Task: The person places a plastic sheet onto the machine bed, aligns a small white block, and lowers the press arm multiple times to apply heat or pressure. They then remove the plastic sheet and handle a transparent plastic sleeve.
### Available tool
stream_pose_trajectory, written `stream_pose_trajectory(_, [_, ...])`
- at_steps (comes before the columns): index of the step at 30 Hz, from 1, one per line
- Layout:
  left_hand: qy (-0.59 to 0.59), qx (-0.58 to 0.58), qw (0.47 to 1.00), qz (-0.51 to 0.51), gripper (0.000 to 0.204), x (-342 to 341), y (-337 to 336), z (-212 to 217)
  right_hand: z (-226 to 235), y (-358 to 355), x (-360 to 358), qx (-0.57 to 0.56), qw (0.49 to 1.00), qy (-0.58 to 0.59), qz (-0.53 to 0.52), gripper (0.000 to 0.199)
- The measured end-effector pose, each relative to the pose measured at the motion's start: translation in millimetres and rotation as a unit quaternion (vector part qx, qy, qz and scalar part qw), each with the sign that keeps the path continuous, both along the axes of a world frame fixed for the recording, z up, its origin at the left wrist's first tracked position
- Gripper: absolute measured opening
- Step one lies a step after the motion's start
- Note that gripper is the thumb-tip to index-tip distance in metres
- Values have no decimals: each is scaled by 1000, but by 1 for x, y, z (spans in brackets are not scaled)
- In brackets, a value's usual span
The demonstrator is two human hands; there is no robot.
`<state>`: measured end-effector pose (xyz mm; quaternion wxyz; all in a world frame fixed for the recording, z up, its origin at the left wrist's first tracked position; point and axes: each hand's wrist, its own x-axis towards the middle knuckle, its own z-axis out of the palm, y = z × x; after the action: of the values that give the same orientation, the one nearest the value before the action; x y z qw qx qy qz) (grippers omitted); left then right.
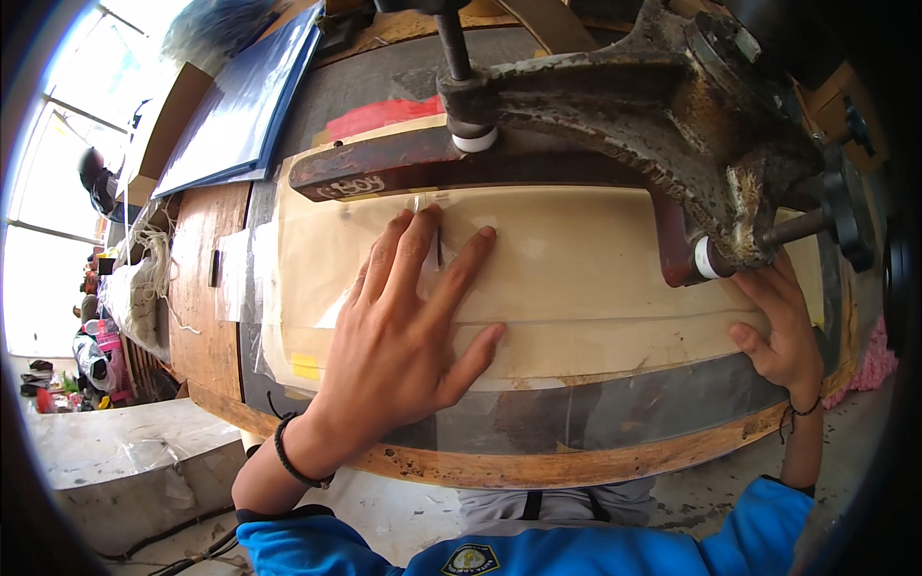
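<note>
My left hand [408,322] lies flat with fingers spread on a clear plastic sheet [576,278] that covers the beige pad of a wooden worktable [206,278]. Its fingertips point at the dark red bar [403,173] of a heavy, worn metal press arm [672,106]. My right hand [783,326] rests on the sheet's right side, just below the arm's red foot [677,250], fingers curled at the sheet's edge. A small dark mark sits on the sheet beside my left index finger.
A blue folder [240,106] and a cardboard piece lie at the table's far left corner. Loose string [158,254] hangs off the left edge. Pink material [874,360] shows at the right. A grey concrete block [125,461] stands lower left.
</note>
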<state>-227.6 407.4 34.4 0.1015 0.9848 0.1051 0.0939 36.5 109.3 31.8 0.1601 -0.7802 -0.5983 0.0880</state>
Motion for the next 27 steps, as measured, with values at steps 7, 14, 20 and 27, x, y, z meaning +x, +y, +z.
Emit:
stream_pose_trajectory(7, [8, 22, 1000, -10, 63, 0, 1, 1, -1, -2, 1, -3, 1000, -4, 0, 59])
stream_pose_trajectory(14, [6, 23, 1000, -8, 63, 0, 1, -1, -3, -5, 1, -9, 1000, -1, -14, 58])
stream_pose_trajectory(20, [14, 30, 999, -9, 63, 0, 2, -1, -4, -5, 1, -12, 1000, -3, -11, 58])
stream_pose_trajectory(27, [18, 19, 1000, -6, 64, 0, 1, 0, -2, -4, 1, -7, 1000, -2, -6, 57])
